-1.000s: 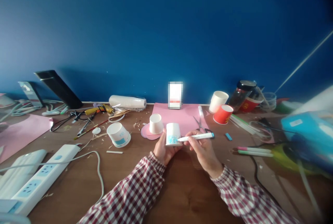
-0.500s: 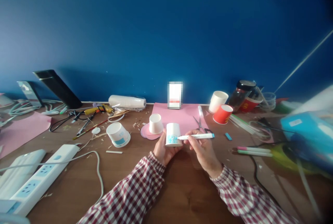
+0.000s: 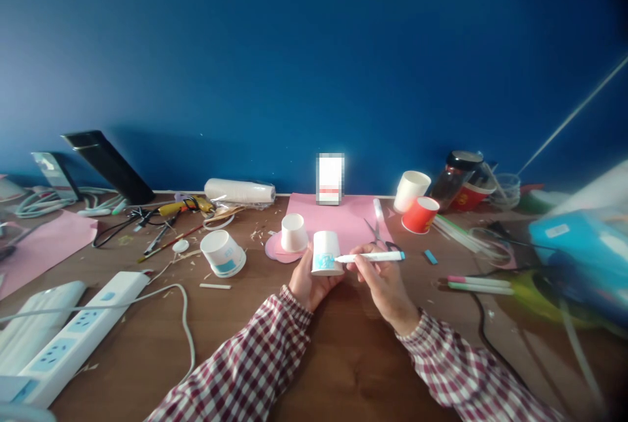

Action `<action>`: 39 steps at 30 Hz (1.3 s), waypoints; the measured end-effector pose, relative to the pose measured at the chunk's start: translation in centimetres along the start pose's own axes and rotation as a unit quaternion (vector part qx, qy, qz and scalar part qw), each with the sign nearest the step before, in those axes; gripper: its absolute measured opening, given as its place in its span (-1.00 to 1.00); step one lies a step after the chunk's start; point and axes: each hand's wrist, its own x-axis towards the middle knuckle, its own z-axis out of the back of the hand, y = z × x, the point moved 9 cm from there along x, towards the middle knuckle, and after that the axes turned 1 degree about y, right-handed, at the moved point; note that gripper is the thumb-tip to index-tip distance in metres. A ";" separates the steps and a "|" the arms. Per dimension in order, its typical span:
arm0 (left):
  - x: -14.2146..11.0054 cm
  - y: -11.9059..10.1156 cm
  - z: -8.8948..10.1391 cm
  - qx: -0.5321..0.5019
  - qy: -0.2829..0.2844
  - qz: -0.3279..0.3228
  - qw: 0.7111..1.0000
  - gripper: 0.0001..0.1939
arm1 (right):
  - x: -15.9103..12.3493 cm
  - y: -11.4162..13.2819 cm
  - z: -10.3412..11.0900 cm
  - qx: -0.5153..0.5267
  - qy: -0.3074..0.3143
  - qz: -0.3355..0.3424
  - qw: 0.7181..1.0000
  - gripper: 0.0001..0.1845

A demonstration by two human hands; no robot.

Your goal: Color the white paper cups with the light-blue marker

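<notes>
My left hand point(image 3: 307, 282) is closed around the lower side of a white paper cup point(image 3: 326, 243), which is upside down with its rim toward me. Light blue marks cover part of the cup's side. A white marker point(image 3: 375, 257) with a light blue end is pinched in my right hand point(image 3: 385, 284), its tip at the blue patch. Behind the held cup, another upturned white cup stands on a pink paper disc point(image 3: 271, 251). Scissors point(image 3: 377, 236) lie on pink paper point(image 3: 343, 219) beyond my right hand.
To the left are a larger white tub point(image 3: 222, 253) with a blue patch and a power strip point(image 3: 83, 337) with a loose cable. A red paper cup point(image 3: 420, 215), a cream cup point(image 3: 412, 191) and a dark jar point(image 3: 456, 176) stand at back right. Several markers point(image 3: 481, 286) lie right.
The marker tip has shifted very slightly left on the blue patch. Both hands keep their hold and nearly the same place.
</notes>
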 end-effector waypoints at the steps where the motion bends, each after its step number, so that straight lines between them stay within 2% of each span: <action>1: 0.0 0.0 0.1 0.000 -0.002 -0.001 1.000 -0.56 | 0.0 0.1 0.0 0.000 0.003 0.004 1.000 -0.68; 7: 0.0 -0.1 0.2 0.007 -0.009 -0.008 1.000 -0.55 | 0.0 0.8 -0.5 0.013 0.031 0.025 0.999 -0.74; 12: -0.1 0.0 0.1 0.013 -0.012 -0.003 1.000 -0.52 | 0.0 0.6 -0.5 0.013 0.024 0.018 0.999 -0.76; 17: -0.1 0.0 0.0 0.015 0.001 -0.003 1.000 -0.52 | -0.1 0.6 -0.9 0.009 0.046 0.023 0.999 -0.76; 21: 0.0 0.0 0.2 0.013 -0.008 -0.005 1.000 -0.52 | -0.1 0.6 -0.6 0.011 0.027 0.018 0.999 -0.77; 25: 0.1 0.0 0.1 0.017 -0.003 -0.006 1.000 -0.52 | 0.0 0.7 -0.9 0.019 0.049 0.023 0.998 -0.77; 30: 0.1 0.0 0.1 0.011 -0.010 -0.005 1.000 -0.54 | 0.1 0.7 -0.5 0.013 0.029 0.018 0.999 -0.78; 39: 0.1 0.1 0.2 0.017 0.000 -0.004 1.000 -0.52 | 0.0 1.0 -1.1 0.016 0.061 0.023 0.998 -0.77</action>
